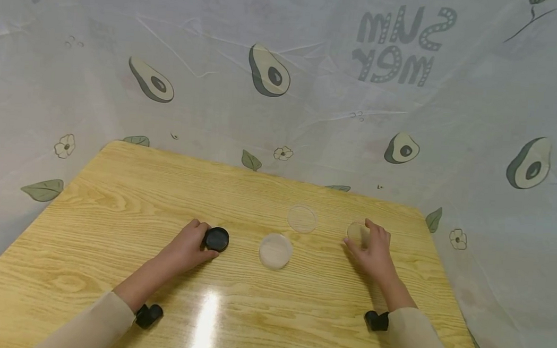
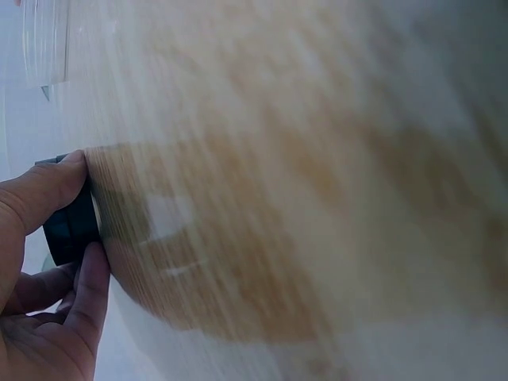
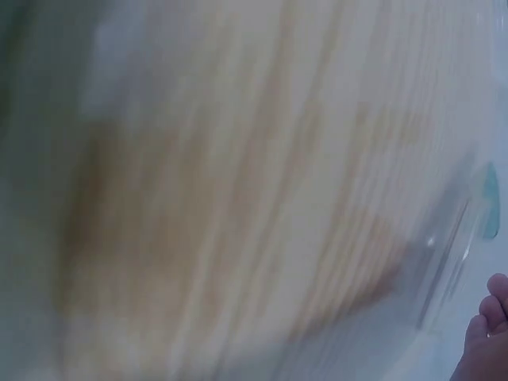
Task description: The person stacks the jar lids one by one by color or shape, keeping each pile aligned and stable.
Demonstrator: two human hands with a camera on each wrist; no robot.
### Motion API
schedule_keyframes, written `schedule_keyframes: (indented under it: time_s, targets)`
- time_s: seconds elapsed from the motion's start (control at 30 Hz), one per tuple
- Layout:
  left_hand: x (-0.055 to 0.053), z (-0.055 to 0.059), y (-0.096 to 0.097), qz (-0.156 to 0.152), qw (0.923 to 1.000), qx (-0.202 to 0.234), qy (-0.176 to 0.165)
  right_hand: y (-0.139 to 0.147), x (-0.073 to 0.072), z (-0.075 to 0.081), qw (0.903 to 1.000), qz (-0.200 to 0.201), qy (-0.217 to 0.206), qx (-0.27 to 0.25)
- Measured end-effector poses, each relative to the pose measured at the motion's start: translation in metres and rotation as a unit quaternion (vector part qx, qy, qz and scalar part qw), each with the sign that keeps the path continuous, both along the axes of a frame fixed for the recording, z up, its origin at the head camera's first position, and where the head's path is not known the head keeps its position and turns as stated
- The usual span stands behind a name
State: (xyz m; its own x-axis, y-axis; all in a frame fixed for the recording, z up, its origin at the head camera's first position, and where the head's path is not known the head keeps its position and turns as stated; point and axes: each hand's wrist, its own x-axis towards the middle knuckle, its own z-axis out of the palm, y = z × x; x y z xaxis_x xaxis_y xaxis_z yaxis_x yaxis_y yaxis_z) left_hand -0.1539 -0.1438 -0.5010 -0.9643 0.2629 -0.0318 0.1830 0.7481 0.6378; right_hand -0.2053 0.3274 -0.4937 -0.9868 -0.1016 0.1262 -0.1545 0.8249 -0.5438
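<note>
My left hand (image 1: 190, 247) grips a short black round cap (image 1: 217, 239) by its side, thumb at the near edge and fingers at the far edge. The left wrist view has the cap (image 2: 71, 218) between thumb and fingertips, right at the tabletop. To the right, my right hand (image 1: 374, 252) is spread beside a clear round dish (image 1: 357, 232), thumb and fingertips at either side of its rim. In the right wrist view, the fingertips (image 3: 494, 305) show apart from a clear dish (image 3: 444, 254); the thumb is out of that picture.
A whitish, see-through round dish (image 1: 275, 251) lies between the hands on the wooden table (image 1: 127, 212). Behind it lies a flat clear disc (image 1: 302, 218). A printed cloth (image 1: 205, 111) hangs beyond the table's back edge.
</note>
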Motion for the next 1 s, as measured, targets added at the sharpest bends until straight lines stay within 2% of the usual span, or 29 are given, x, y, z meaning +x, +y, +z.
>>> schedule_keyframes:
  time_s: [0.2,0.43,1.0]
  targets:
    - [0.000,0.000,0.000,0.002,1.0000,-0.003,0.000,0.011,-0.002,0.000,0.9987,-0.038,-0.035,-0.003]
    - [0.001,0.000,-0.001,0.000,1.0000,-0.002,0.004,0.017,-0.005,-0.003,0.9961,-0.049,-0.074,0.002]
    - [0.001,0.002,0.000,-0.001,1.0000,0.002,0.004,0.016,-0.009,-0.002,0.9945,-0.057,-0.088,-0.005]
